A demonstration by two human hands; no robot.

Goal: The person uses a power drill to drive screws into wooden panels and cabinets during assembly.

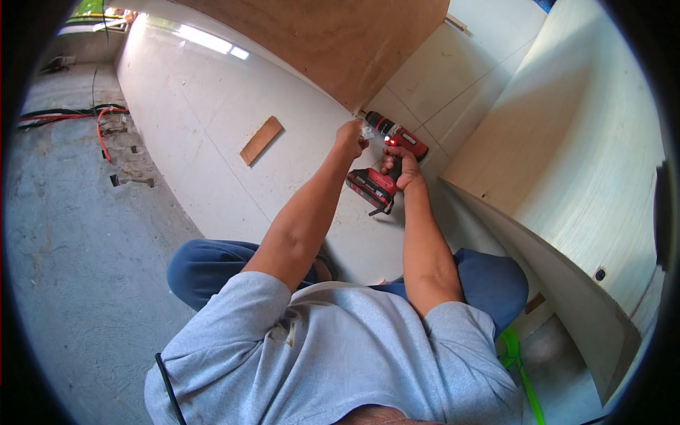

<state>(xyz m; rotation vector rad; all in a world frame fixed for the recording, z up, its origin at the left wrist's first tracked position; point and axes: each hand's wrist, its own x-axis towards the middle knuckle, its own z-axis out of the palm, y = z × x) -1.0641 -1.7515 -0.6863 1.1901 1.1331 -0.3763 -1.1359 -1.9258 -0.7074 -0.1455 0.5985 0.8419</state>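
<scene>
My right hand [404,168] is wrapped round the handle of a red and black cordless drill [412,141]. Its battery end hangs low on the left, and a small light glows near the trigger. The drill's chuck points up and left, toward the bottom corner of a brown plywood panel [354,42]. Close to that corner, my left hand [348,139] is closed beside the drill's front end. A crumpled bit of clear plastic [367,132] shows at its fingers. Whether a screw sits at the drill's tip is too small to tell.
A loose wooden strip [261,141] lies on the pale tiles to the left. On the right stands a large light plywood panel [567,142]. Orange and black cables [106,134] run along the grey concrete at the far left. A green strap [520,368] lies at the lower right.
</scene>
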